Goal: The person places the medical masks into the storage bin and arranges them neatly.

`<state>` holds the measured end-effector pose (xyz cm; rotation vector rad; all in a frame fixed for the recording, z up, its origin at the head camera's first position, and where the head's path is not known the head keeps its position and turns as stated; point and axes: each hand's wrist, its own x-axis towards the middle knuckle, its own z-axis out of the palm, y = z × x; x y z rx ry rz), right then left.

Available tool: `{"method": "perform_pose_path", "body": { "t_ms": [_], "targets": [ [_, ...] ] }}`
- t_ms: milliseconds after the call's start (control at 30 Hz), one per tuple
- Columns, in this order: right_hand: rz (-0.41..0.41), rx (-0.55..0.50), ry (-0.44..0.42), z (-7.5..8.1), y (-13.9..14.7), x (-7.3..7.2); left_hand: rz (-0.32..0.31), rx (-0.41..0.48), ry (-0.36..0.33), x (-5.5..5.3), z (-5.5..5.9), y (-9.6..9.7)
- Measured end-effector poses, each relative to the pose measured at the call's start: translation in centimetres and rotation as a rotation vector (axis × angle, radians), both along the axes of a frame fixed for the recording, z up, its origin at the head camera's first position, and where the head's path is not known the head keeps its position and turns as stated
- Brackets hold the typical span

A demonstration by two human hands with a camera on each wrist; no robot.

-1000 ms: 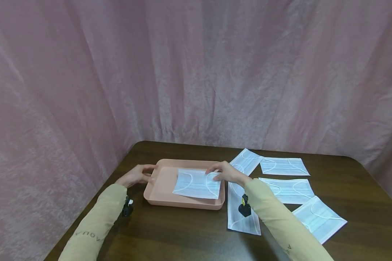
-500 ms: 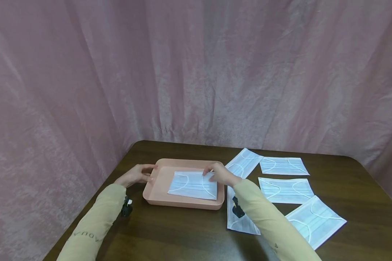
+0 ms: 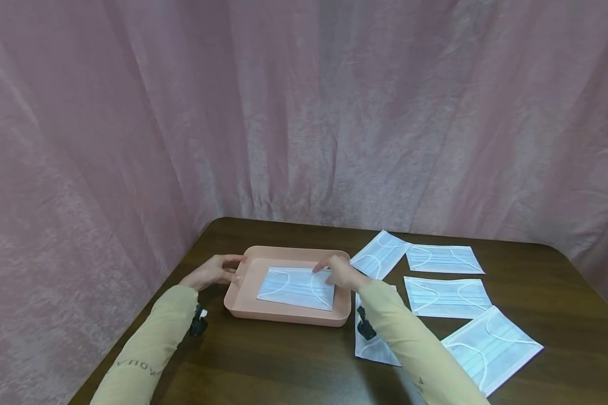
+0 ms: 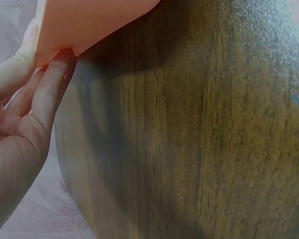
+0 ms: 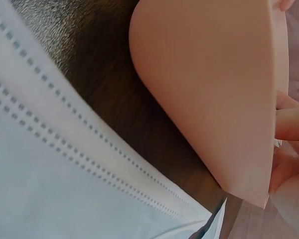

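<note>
A blue pleated face mask [image 3: 291,289] with white ear loops lies flat in a shallow pink tray [image 3: 284,316]. My left hand [image 3: 211,272] grips the tray's left end, thumb up at the rim and fingers against the outer wall, as the left wrist view shows. Reaching over the tray's right side, my right hand [image 3: 340,271] pinches the mask near its upper right corner with thumb and index finger. In the right wrist view the tray's wall [image 5: 204,94] hides part of these fingers [image 5: 291,123].
Several more face masks lie to the right of the tray: a tilted one [image 3: 380,253], two flat ones [image 3: 443,259] [image 3: 448,297], and one at front right [image 3: 494,346]. Another mask [image 3: 372,346] is partly under my right sleeve. A pink curtain [image 3: 304,112] hangs behind the brown table [image 3: 284,365].
My right hand has moved left, bringing the mask further into the tray, where it now lies flatter. The left hand has stayed on the tray's left end.
</note>
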<state>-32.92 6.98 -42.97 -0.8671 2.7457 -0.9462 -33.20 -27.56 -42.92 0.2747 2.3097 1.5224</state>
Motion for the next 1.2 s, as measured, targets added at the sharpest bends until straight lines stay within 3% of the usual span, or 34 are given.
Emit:
{"method": "perform_pose_path", "body": {
  "t_ms": [433,900,1200],
  "targets": [
    [0.049,-0.007,0.035,0.02,-0.53,0.29,0.037,-0.019,-0.008,-0.04,-0.06,0.15],
    [0.056,-0.023,0.048,-0.47,-0.16,0.19,0.031,-0.046,-0.005,-0.27,-0.16,0.69],
    [0.028,-0.076,0.155,-0.43,-0.15,0.17,0.017,-0.052,0.005,-0.13,-0.19,0.51]
  ]
}}
